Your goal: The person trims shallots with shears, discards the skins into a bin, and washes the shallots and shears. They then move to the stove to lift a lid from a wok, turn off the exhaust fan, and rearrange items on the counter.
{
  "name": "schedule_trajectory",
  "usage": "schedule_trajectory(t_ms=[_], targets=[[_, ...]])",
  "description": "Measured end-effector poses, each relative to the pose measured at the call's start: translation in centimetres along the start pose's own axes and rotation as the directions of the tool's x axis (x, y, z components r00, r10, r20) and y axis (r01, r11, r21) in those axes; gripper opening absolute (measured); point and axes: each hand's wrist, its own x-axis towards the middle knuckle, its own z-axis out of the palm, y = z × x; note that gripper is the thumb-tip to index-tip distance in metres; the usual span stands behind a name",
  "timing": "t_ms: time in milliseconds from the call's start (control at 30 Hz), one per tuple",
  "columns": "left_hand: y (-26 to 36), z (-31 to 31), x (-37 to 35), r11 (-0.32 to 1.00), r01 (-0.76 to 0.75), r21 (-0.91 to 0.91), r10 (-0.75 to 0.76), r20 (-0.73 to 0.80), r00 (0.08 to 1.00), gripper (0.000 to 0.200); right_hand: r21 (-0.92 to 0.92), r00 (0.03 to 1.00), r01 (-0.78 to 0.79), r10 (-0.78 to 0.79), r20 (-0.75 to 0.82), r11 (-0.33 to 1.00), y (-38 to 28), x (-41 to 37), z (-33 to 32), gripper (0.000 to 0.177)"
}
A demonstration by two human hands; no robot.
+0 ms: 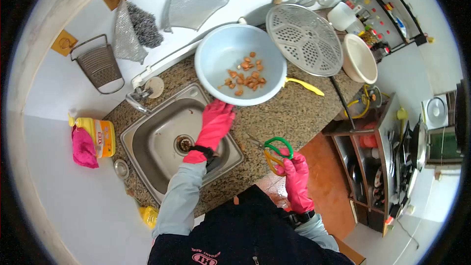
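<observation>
A light blue bowl [216, 64] holding several brown food pieces [247, 74] stands on the speckled stone counter [294, 118] behind the sink. My left hand [216, 119], in a pink rubber glove, rests its fingers against the bowl's near rim; whether it grips the rim cannot be told. My right hand [294, 172], also gloved in pink, holds a pair of scissors [273, 151] with green and yellow handles over the counter's front edge, the blades pointing left toward the sink.
A steel sink [157, 142] with a drain and tap [140, 98] lies to the left. A perforated round lid [304, 39] and a cream bowl [360, 59] stand right of the blue bowl. Yellow bottle [100, 135], pink cloth [83, 148]. Shelf rack [378, 167] at right.
</observation>
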Motion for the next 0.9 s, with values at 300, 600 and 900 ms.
schedule_trajectory(t_ms=[300, 600, 900], targets=[[0.6, -3.7, -12.0, 0.992, 0.044, -0.119, -0.059, -0.125, 0.990, 0.033, 0.021, 0.994, 0.026, -0.023, -0.111, 0.999, 0.0, 0.0, -3.7, 0.022], [6.6, -4.7, -16.5, 0.929, 0.239, -0.284, -0.086, 0.462, 0.883, 0.051, -0.050, 0.978, 0.169, -0.174, -0.115, 0.984, -1.2, 2.5, -5.6, 0.023], [-2.0, -3.8, -16.0, 0.961, 0.259, 0.093, -0.266, 0.069, 0.962, 0.044, -0.037, 0.976, 0.193, -0.196, -0.097, 0.981, -1.9, 4.1, -7.1, 0.027]])
